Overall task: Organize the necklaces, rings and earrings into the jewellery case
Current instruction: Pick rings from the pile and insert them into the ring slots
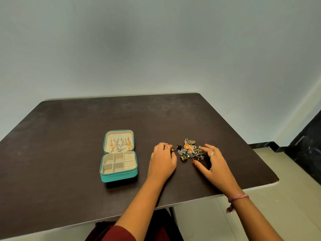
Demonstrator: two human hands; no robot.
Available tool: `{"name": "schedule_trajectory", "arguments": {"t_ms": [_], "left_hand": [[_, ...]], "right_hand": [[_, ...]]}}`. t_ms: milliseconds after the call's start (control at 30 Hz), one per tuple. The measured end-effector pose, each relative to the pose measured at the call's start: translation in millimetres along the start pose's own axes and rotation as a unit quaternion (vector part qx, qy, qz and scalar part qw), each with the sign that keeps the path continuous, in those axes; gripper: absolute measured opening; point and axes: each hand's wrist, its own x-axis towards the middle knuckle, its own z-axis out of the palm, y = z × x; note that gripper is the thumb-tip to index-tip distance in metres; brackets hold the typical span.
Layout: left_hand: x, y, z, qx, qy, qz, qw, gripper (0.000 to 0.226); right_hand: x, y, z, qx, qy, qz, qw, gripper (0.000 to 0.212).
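The left hand point(163, 158), fingers curled, pinches a small ring point(172, 149) at the left edge of the jewellery pile point(190, 149) in mid-frame, the right hand point(214, 161) spreads open touching its right side, and the open teal jewellery case point(119, 176), necklaces point(119, 145) hanging in its lid, sits left on the dark bench point(69, 136).

On the table point(69, 136) the open case point(119, 156) lies left of my hands, necklaces point(119, 144) in its lid. My left hand point(163, 159) and right hand point(213, 162) flank the jewellery heap point(189, 149).
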Motion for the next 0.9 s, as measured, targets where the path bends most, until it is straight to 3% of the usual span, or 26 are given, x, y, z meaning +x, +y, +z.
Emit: {"name": "schedule_trajectory", "arguments": {"t_ms": [367,600,900], "left_hand": [[-34,-3,-14,-0.062,0.011,-0.027,0.998,0.045],[-64,-14,-31,-0.076,0.031,-0.051,0.995,0.023],[-81,-15,-41,-0.048,0.017,-0.028,0.998,0.020]], "right_hand": [[0,-1,-1,-0.016,-0.009,-0.020,1.000,0.050],[5,-29,-1,-0.115,0.067,-0.068,0.989,0.020],[54,-94,18,-0.200,-0.036,-0.026,0.979,0.024]]}}
